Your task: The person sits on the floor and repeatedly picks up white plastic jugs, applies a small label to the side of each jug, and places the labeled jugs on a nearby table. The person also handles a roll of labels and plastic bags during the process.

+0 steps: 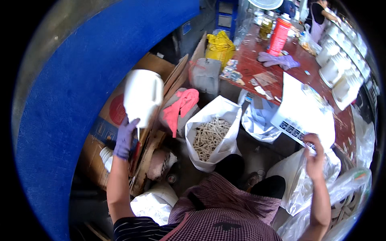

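Note:
My left hand (pixel 126 138), in a purple glove, grips a white plastic jug (pixel 140 94) near its lower end. The jug is held up over the cardboard on the left, its moulded handle facing right. At the right, my bare right hand (pixel 315 154) has its fingers curled on the near edge of a white label sheet (pixel 303 114). A row of dark printed squares runs along that edge. The sheet lies over the corner of the red table (pixel 259 48). A small pale piece shows at my fingertips, too small to make out.
Between my hands stands a white sack (pixel 193 146) of small beige pieces. A red spray can (pixel 279 34) and a purple glove (pixel 277 60) are on the table. White jugs (pixel 337 64) line its right side. A blue wall (pixel 52 120) curves along the left. Another person (pixel 317 18) works behind.

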Tool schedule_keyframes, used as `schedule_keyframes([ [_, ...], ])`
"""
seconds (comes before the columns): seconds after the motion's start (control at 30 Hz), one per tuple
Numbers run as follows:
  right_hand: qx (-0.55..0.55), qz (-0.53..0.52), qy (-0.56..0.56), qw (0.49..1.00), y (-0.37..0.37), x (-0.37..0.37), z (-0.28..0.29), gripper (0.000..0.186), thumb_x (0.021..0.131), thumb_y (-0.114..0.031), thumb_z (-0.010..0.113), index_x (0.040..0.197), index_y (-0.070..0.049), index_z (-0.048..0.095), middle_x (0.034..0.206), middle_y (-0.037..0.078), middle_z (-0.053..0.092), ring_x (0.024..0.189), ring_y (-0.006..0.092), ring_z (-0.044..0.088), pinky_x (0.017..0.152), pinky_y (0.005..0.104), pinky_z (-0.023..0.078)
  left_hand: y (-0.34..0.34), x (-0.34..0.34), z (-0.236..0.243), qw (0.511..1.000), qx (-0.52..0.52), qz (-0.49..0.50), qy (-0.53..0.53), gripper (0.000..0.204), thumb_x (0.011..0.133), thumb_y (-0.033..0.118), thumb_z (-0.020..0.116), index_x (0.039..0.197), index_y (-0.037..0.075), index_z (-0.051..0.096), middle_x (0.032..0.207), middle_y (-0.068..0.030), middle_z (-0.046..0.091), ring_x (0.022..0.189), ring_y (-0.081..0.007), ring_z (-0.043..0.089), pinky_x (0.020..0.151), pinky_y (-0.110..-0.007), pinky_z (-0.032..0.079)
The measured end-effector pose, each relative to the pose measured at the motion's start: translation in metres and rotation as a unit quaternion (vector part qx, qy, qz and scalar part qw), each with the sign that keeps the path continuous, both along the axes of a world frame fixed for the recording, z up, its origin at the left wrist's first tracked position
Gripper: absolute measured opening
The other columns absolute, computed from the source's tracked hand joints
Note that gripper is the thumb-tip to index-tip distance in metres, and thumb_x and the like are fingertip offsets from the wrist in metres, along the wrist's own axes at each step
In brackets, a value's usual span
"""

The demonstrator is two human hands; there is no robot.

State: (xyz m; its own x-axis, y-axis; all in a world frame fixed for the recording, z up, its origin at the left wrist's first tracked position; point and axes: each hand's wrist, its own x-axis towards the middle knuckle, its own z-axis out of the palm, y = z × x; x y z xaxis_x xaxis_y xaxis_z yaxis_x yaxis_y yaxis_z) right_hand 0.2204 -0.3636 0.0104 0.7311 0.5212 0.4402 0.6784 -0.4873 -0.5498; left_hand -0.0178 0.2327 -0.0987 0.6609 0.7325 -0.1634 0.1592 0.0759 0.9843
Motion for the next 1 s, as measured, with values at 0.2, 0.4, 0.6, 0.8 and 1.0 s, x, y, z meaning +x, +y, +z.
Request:
schedule_keyframes([
  [0.2,0.049,0.149,0.071,0.985,0.105,-0.040,0.005,0.049,0.092,-0.026,0.067,0.130,0.002,0.054,0.116,0.024,0.063,0.105,0.0368,0.063,0.094,0.0405,0.048,-0.166,0.016,0.028,0.939,-0.118,-0.317,-0.067,0.082,0.074,0.011,0.076,0.146,-0.004,0.040,0.136,-0.0099,0.055,0.124,-0.0213,0.052,0.108,-0.034,0.039],
  [0.4,0.135,0.191,0.459,0.857,0.044,-0.077,-0.010,0.042,0.101,-0.036,0.058,0.112,0.004,0.068,0.097,0.010,0.072,0.091,0.0142,0.065,0.085,0.0297,0.052,-0.242,0.030,0.027,0.881,-0.168,-0.442,-0.030,0.077,0.083,0.032,0.070,0.146,-0.003,0.040,0.139,-0.0135,0.053,0.128,-0.0237,0.050,0.109,-0.036,0.038],
  [0.6,0.306,0.081,0.320,0.893,-0.002,-0.128,-0.037,0.030,0.102,-0.026,0.056,0.106,0.001,0.068,0.088,0.006,0.071,0.082,0.0112,0.066,0.071,0.0298,0.053,-0.270,0.071,0.008,0.833,0.002,-0.527,-0.171,0.061,0.104,0.034,0.039,0.154,0.009,0.017,0.146,-0.0171,0.044,0.133,-0.0305,0.046,0.112,-0.045,0.037],
  [0.8,0.064,0.179,0.052,0.980,0.007,-0.154,-0.092,0.026,0.093,-0.022,0.064,0.106,0.000,0.065,0.098,0.018,0.067,0.088,0.0369,0.066,0.079,0.0440,0.055,-0.316,0.088,0.037,0.850,-0.230,-0.368,-0.298,0.096,0.084,0.050,0.070,0.154,0.007,0.022,0.142,-0.0152,0.047,0.132,-0.0292,0.048,0.111,-0.046,0.038],
  [1.0,0.000,0.051,0.044,0.998,-0.027,-0.131,-0.071,0.022,0.086,-0.010,0.067,0.106,-0.002,0.068,0.111,0.013,0.069,0.099,0.0286,0.068,0.083,0.0378,0.055,-0.287,0.097,0.097,0.887,-0.049,-0.425,-0.175,0.134,0.053,0.027,0.094,0.156,0.006,0.011,0.129,-0.0178,0.059,0.117,-0.0312,0.060,0.104,-0.043,0.044],
])
